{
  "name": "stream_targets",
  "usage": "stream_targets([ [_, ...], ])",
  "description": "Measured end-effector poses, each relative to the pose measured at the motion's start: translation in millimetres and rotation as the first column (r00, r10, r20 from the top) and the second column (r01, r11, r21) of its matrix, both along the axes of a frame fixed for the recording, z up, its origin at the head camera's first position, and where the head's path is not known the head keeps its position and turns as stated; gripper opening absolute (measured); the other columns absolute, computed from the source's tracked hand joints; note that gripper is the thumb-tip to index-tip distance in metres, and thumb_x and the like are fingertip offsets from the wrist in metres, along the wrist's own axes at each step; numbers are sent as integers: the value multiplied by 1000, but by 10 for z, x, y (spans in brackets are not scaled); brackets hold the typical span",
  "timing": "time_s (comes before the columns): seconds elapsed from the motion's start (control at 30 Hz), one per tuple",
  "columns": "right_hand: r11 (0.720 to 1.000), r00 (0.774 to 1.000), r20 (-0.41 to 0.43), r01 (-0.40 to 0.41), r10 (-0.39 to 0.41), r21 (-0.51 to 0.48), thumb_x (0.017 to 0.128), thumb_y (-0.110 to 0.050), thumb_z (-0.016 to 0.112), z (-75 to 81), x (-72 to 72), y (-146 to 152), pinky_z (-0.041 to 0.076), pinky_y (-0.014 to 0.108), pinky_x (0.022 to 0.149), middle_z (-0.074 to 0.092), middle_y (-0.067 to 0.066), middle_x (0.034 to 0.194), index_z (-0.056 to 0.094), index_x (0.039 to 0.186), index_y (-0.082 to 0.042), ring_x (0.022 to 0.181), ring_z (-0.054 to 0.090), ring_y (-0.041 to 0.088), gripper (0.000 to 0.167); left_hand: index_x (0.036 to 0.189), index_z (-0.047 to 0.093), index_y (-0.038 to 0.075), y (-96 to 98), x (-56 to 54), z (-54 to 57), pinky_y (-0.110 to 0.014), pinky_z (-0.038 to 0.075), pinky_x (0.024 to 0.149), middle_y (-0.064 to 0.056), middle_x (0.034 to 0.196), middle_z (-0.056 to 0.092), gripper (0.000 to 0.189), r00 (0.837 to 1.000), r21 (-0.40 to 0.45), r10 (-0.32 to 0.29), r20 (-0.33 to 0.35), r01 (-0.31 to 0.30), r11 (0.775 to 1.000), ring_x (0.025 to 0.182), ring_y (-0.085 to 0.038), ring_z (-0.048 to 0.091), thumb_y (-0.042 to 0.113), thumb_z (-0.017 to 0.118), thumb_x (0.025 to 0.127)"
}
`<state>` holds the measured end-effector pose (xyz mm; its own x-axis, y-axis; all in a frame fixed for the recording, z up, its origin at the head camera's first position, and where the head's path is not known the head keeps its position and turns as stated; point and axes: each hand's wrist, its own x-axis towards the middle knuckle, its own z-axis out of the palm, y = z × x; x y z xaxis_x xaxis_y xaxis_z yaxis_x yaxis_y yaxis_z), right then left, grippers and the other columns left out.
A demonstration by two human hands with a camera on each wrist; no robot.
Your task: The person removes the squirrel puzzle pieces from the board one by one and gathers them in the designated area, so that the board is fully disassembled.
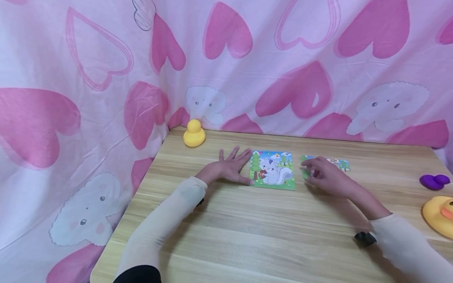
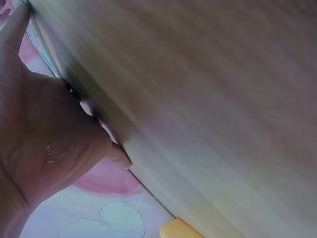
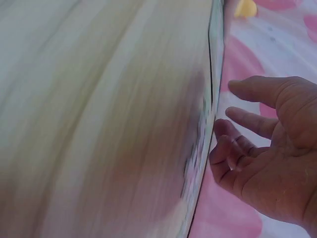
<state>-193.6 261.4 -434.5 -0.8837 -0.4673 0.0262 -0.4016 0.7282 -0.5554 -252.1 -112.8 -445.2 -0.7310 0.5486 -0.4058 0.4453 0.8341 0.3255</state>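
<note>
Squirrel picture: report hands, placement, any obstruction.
Left hand spread at left edge of squirrel picture. Right hand over pieces, nothing visibly held. Squirrel picture flat on table. Right hand partly hides pieces.

The desk [image 1: 247, 236] has a smooth-looking wood grain with a soft sheen, while the picture [image 1: 271, 170] and the small pieces [image 1: 344, 164] look like smooth printed card. The toy ducks [image 1: 194, 138] seem smooth plastic or rubber. Behind hangs a curtain [image 1: 240, 74] of wrinkled printed cloth, and the sleeves [image 1: 166, 216] are matt, close-fitting cloth.
</note>
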Motion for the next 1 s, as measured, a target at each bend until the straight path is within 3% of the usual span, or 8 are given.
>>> stream_targets([
  [0.3, 998, 998, 24, -66, 66, 21, 97, -15, 76, -19, -104, -379, 52, 34, 82, 61, 17, 129, 58, 149, -6, 97, 59, 22, 55, 170, -10, 33, 1, -1, -9, -77, -21, 121, 14, 179, -15, 121, 1000, 9, 6, 9, -6, 1000, 165, -28, -24, 85, 60, 86],
  [0.63, 992, 995, 91, -43, 32, 120, 96, -20, 76, -42, -156, -575, 47, 33, 75, 51, 21, 141, 55, 154, -15, 92, 54, 21, 62, 170, -10, 32, 7, 2, 9, -77, -21, 121, 14, 179, -15, 120, 1000, 2, 6, 8, -6, 1000, 165, -28, -24, 83, 60, 87],
  [1.0, 998, 985, 171, -25, 16, 50, 93, -14, 80, -5, -246, -618, 50, 37, 83, 52, 21, 134, 58, 146, -11, 99, 57, 27, 57, 170, -10, 31, 2, -4, 28, -77, -21, 121, 13, 179, -15, 120, 1000, -8, 1, 4, -1, 1000, 166, -29, -23, 83, 60, 88],
])
